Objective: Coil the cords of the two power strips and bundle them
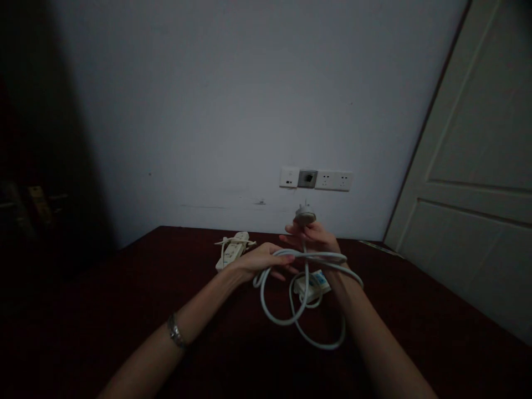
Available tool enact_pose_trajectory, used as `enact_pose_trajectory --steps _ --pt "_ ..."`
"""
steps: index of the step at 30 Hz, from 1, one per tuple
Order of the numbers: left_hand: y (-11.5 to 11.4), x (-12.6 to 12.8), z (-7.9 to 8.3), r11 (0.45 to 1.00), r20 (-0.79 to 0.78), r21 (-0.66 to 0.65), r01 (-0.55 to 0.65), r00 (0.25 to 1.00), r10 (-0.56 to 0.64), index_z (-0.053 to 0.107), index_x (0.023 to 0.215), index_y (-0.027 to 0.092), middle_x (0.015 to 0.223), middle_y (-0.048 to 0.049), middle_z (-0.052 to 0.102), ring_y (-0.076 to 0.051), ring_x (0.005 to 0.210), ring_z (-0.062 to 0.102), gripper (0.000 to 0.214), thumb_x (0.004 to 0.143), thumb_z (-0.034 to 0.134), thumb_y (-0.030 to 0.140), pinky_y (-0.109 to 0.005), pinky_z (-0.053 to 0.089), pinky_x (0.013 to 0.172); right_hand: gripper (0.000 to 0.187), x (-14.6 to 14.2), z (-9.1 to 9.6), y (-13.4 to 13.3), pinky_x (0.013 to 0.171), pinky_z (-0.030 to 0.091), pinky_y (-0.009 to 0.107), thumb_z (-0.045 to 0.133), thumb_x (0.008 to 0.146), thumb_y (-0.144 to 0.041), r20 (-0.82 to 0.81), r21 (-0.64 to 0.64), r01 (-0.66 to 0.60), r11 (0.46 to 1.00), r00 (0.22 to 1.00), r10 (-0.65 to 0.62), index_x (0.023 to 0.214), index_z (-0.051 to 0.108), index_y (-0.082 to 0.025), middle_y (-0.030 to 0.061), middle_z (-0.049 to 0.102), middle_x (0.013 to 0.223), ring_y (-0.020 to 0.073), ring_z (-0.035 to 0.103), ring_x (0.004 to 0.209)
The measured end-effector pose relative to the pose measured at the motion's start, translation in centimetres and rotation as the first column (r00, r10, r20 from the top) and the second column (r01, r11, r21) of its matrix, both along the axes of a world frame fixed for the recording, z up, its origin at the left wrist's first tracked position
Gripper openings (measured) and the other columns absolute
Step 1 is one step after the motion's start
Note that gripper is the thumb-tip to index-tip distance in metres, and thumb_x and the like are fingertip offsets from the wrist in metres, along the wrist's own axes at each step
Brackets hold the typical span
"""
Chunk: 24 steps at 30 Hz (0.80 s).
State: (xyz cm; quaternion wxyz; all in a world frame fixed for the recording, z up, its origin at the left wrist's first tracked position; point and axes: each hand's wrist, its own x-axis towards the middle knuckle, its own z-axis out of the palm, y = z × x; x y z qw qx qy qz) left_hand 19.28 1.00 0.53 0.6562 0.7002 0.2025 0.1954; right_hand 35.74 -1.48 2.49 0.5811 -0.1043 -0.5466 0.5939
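My right hand (316, 237) grips a white power plug (305, 215), its metal prongs pointing up toward the wall. From the plug a pale power cord (282, 321) runs down in loose loops, some lying across my right wrist. My left hand (272, 259) is closed on those loops, thumb on top, left of the plug. Beneath the cord lies a white power strip (313, 284) with blue markings, partly hidden by loops and my right arm. A second power strip (233, 250), its own cord wrapped around it, rests on the table just beyond my left wrist.
The dark red table (199, 310) meets a pale wall (216, 111). Wall sockets (333, 180), a grey jack plate (308, 178) and a white plate (288, 177) sit above the plug. A white panelled door (477, 166) stands at the right.
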Motion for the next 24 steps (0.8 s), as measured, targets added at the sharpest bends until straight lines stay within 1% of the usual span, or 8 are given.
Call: enact_pose_trajectory --steps 2,4,8,12,16,20,22,24 --pt "0.0 0.1 -0.3 0.985 -0.013 -0.098 0.141 0.99 -0.143 0.057 0.105 0.011 0.089 -0.014 0.068 -0.018 0.073 0.065 0.05 0.073 0.063 0.048 -0.024 0.048 0.057 0.023 -0.5 0.3 -0.1 0.082 0.047 0.033 0.072 0.064 -0.031 0.008 0.036 0.049 0.998 0.999 -0.05 0.085 0.067 -0.023 -0.003 0.054 0.061 0.0128 0.055 0.073" --pt "-0.1 0.1 -0.6 0.958 -0.029 -0.124 0.257 0.965 -0.262 0.051 0.114 0.013 0.082 -0.0128 0.069 -0.018 0.064 0.065 0.054 0.076 0.06 0.049 -0.025 0.048 0.054 0.026 -0.9 0.6 -0.4 0.074 0.047 0.028 0.071 0.067 -0.036 0.079 0.08 0.127 0.989 0.988 -0.133 0.09 0.067 -0.024 -0.0021 0.058 0.064 0.0122 0.055 0.072" --pt "-0.5 0.2 -0.7 0.945 -0.049 -0.061 0.321 0.945 -0.324 0.054 0.11 0.015 0.087 -0.0105 0.068 -0.014 0.054 0.063 0.043 0.08 0.057 0.045 -0.024 0.048 0.052 0.022 -1.8 1.2 -1.0 0.068 0.045 0.026 0.064 0.074 -0.037 0.368 0.242 0.278 0.93 0.86 -0.353 0.082 0.068 -0.017 0.0029 0.065 0.072 0.0121 0.056 0.069" --pt "-0.6 0.0 -0.8 0.919 -0.099 -0.038 0.392 0.914 -0.394 0.059 0.103 0.013 0.08 -0.0086 0.068 -0.011 0.047 0.059 0.037 0.082 0.054 0.044 -0.023 0.047 0.049 0.023 -2.7 1.1 -0.9 0.063 0.043 0.023 0.063 0.074 -0.033 0.415 0.343 0.351 0.871 0.775 -0.476 0.088 0.065 -0.015 0.0013 0.066 0.07 0.0104 0.055 0.064" --pt "-0.7 0.0 -1.0 0.867 -0.113 -0.111 0.486 0.861 -0.497 0.054 0.114 0.014 0.066 -0.0041 0.066 -0.009 0.039 0.053 0.045 0.081 0.056 0.044 -0.021 0.045 0.043 0.034 -3.3 0.2 0.4 0.043 0.031 0.019 0.06 0.075 -0.039 0.336 0.308 0.477 0.823 0.755 -0.563 0.099 0.056 -0.015 -0.0016 0.062 0.063 0.0053 0.041 0.045" --pt "-0.9 0.4 -1.5 0.836 -0.103 -0.186 0.516 0.836 -0.539 0.056 0.112 0.011 0.055 -0.0008 0.06 -0.007 0.033 0.044 0.051 0.079 0.054 0.051 -0.021 0.043 0.04 0.034 -3.1 -0.6 1.8 0.034 0.023 0.016 0.056 0.077 -0.043 0.201 0.201 0.608 0.768 0.741 -0.64 0.099 0.048 -0.019 -0.0056 0.056 0.06 0.003 0.031 0.036" --pt "-1.0 0.7 -1.8 0.834 -0.073 -0.22 0.506 0.844 -0.531 0.058 0.11 0.01 0.046 0.0019 0.053 -0.006 0.029 0.039 0.058 0.081 0.043 0.059 -0.021 0.042 0.039 0.034 -2.9 -0.7 2.1 0.032 0.021 0.015 0.058 0.076 -0.043 0.119 0.1 0.653 0.751 0.741 -0.661 0.1 0.046 -0.022 -0.0074 0.054 0.06 0.0023 0.028 0.035" --pt "-1.0 1.2 -2.3 0.825 -0.036 -0.257 0.504 0.848 -0.529 0.058 0.108 0.009 0.038 0.0043 0.046 -0.006 0.025 0.034 0.068 0.084 0.027 0.064 -0.022 0.042 0.038 0.035 -2.6 -0.6 2.2 0.031 0.019 0.014 0.06 0.074 -0.042 0.026 -0.003 0.643 0.766 0.766 -0.643 0.101 0.046 -0.024 -0.0085 0.051 0.061 0.0016 0.027 0.035"
